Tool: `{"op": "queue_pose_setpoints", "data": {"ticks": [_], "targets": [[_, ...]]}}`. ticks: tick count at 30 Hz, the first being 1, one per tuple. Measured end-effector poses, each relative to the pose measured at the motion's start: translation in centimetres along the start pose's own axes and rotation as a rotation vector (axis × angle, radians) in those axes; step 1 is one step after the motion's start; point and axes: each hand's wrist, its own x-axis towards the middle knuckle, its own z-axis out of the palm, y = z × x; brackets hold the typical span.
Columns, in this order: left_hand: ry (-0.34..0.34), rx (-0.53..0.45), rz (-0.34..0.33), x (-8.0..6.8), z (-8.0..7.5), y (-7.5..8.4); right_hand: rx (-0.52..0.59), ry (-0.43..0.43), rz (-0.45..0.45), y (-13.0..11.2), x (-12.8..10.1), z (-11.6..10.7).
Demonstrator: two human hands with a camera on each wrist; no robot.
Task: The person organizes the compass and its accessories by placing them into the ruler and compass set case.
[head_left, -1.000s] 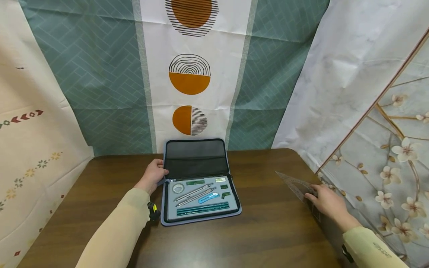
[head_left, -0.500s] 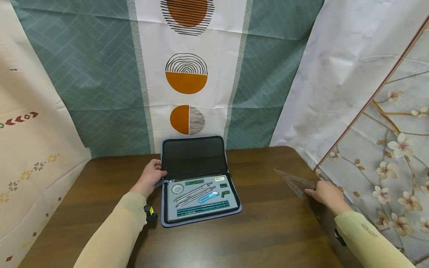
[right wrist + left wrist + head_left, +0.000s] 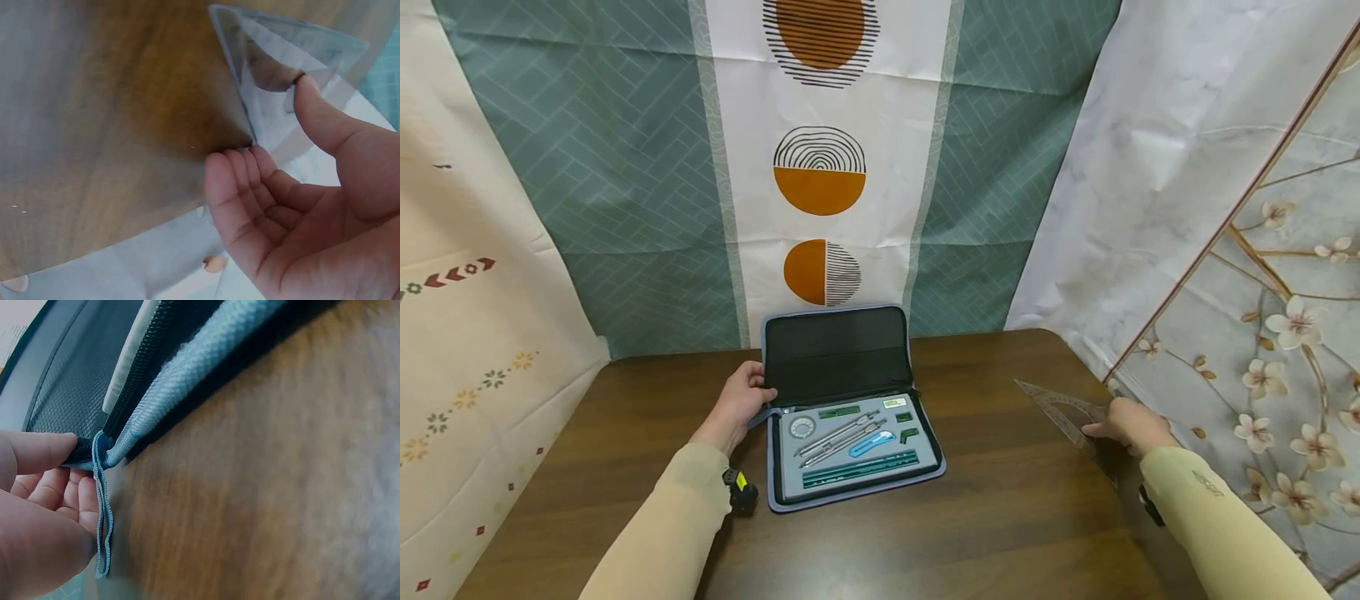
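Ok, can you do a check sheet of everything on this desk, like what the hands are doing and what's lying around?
Surface: brown wooden table, bare grain showing.
Job's things: open drawing-tool case with compasses, blue knife and green rulers inside; clear set square at the table's right edge.
Clutter: nothing seen.
Grippers: left hand pinches the case's left edge by its grey strap; right hand pinches the set square.
Cables: nothing seen.
Surroundings: patterned cloth backdrops all round.
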Motion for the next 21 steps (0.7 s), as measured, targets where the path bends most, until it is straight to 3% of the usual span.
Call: {"op": "queue_pose_setpoints", "data": {"ticks": [9,17,21], "targets": [[-0.002,-0.005,0.026,-0.1,0.2,-0.6,0.044,-0.105,0.075,-0.4,1.4,-1.2],[-0.009,-0.002,0.045,-0.1,-0.5,-0.5,0.271,-0.136,0.099,-1.8,0.3,-1.4],[-0.021,-0.011,0.041,-0.1,-0.6,-0.6,0.273,-0.138,0.077,-2.1,-0.2,-1.5]]}}
